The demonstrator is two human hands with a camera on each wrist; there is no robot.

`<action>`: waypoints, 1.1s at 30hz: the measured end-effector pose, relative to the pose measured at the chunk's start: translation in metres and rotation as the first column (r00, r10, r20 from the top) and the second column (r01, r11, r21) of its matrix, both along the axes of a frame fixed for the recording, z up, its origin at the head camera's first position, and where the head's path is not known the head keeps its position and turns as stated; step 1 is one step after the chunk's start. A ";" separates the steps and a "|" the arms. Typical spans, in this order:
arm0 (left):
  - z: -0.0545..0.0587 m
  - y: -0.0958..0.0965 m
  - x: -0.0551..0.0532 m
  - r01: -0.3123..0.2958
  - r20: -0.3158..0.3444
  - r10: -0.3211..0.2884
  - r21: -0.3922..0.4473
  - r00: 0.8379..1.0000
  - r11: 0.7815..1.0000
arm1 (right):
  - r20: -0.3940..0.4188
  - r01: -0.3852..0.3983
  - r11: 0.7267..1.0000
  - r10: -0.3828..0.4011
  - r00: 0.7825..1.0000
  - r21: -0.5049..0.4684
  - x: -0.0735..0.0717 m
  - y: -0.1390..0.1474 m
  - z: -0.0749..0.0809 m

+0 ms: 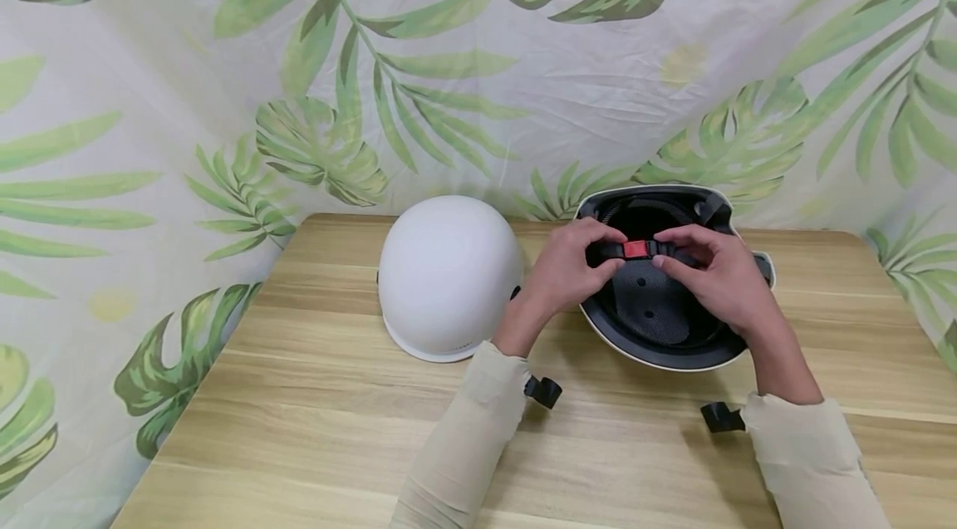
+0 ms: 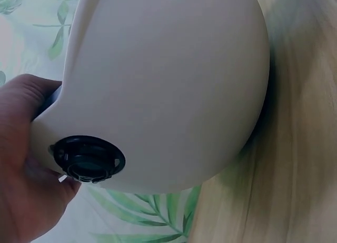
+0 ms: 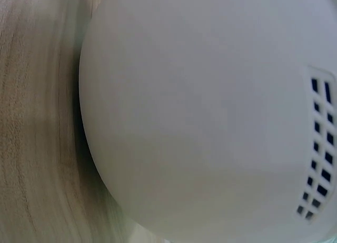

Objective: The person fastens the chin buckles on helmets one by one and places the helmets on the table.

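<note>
An upturned white helmet [image 1: 665, 356] lies on the table, its black padded inside facing up. Across its opening runs a black chin strap with a red buckle [image 1: 635, 249]. My left hand [image 1: 570, 263] pinches the strap at the buckle's left end between thumb and fingers. On the other side, my right hand [image 1: 714, 270] pinches the black part at the buckle's right end. The left wrist view shows the white shell [image 2: 174, 90] with a round black fitting [image 2: 88, 159] near my left hand. In the right wrist view, the shell [image 3: 200, 106] has a slotted vent and hides the right hand.
A second white helmet [image 1: 449, 271] stands dome up on the wooden table [image 1: 314, 396], just left of my left hand. Behind the table's back edge hangs a leaf-patterned cloth [image 1: 449, 39]. Black mounts [image 1: 543, 391] stick out at both wrists.
</note>
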State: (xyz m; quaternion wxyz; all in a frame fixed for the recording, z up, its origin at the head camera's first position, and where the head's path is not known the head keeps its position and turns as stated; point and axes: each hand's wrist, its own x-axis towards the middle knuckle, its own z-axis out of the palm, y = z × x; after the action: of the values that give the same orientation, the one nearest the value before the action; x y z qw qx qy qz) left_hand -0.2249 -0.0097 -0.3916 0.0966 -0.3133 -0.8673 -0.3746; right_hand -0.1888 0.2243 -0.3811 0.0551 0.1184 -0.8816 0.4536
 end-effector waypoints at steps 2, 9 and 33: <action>0.002 0.000 0.000 -0.016 0.000 0.016 -0.043 1.000 0.999 | 0.004 0.009 1.000 -0.009 1.000 0.015 0.001 0.000 0.001; 0.006 0.003 0.003 -0.058 -0.003 0.059 -0.195 0.998 0.979 | 0.000 0.005 0.998 -0.005 1.000 0.061 0.001 -0.002 0.001; 0.000 0.003 0.005 0.009 0.011 -0.009 -0.053 1.000 0.999 | 0.000 -0.035 0.985 0.036 0.999 0.171 -0.002 -0.001 -0.004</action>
State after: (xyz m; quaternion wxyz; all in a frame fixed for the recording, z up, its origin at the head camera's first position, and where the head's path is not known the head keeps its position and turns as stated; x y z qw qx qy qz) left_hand -0.2201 -0.0064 -0.3914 0.0818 -0.3176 -0.8761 -0.3535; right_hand -0.1903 0.2228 -0.3852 0.0379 0.1391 -0.9150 0.3769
